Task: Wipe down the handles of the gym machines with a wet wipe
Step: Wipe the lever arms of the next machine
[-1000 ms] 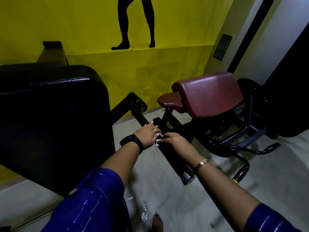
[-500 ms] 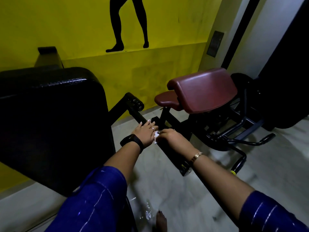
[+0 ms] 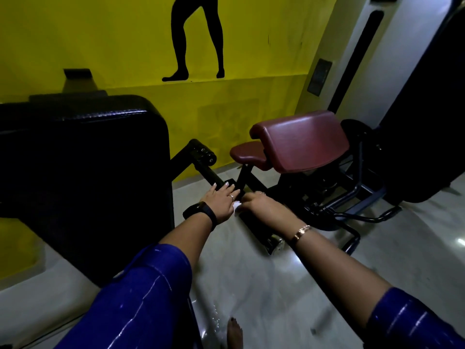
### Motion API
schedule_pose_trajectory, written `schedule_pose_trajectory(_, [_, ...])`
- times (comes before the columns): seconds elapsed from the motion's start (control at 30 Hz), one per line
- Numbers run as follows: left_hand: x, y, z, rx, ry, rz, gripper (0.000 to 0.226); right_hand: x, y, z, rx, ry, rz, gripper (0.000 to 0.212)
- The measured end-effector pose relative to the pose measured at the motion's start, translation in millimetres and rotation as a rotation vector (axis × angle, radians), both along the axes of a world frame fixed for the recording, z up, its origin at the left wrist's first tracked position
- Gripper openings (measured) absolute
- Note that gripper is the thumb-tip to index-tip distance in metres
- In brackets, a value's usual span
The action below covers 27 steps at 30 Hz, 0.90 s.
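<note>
My right hand (image 3: pixel 261 205) pinches the wipe (image 3: pixel 236 205) midway along the handle (image 3: pixel 254 224), left hand (image 3: pixel 221 201) flat at nine o'clock; both ends probably not wiped yet.

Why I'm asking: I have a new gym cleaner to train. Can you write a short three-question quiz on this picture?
1. True or false: the white wipe is lying on the floor.
2. Which wrist wears the black band? A. the left B. the right C. neither
3. Fill in: the padded seat beyond the black bar is ____ in colour.

Key
1. False: the right hand holds it against the black bar.
2. A, just behind the left hand, which rests on the bar.
3. Dark red.
</note>
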<state>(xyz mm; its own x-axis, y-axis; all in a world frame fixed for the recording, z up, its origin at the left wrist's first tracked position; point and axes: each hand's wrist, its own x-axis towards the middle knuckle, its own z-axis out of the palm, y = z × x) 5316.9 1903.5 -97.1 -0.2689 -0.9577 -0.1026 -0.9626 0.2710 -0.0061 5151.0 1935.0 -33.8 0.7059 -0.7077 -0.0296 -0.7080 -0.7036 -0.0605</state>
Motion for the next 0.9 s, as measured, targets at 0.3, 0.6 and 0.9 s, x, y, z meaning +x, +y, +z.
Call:
schedule_pose_trajectory(0.3, [-8.8, 20.7, 0.1, -0.037, -0.048, -0.128, 0.06, -23.2, 18.7, -24.5, 0.059, 0.098, -0.143, 0.029])
schedule_pose_trajectory(0.6, [-20.1, 39.3, 4.3, -0.013, 0.0, -0.183, 0.055, -30.9, 27.0, -23.2, -0.003, -0.123, -0.08, 0.028])
schedule_pose_trajectory(0.9, [-33.9, 59.6, -4.0, -0.071, 0.031, -0.272, 0.059, -73.6, 75.6, -5.8, -0.009, -0.247, -0.208, 0.024])
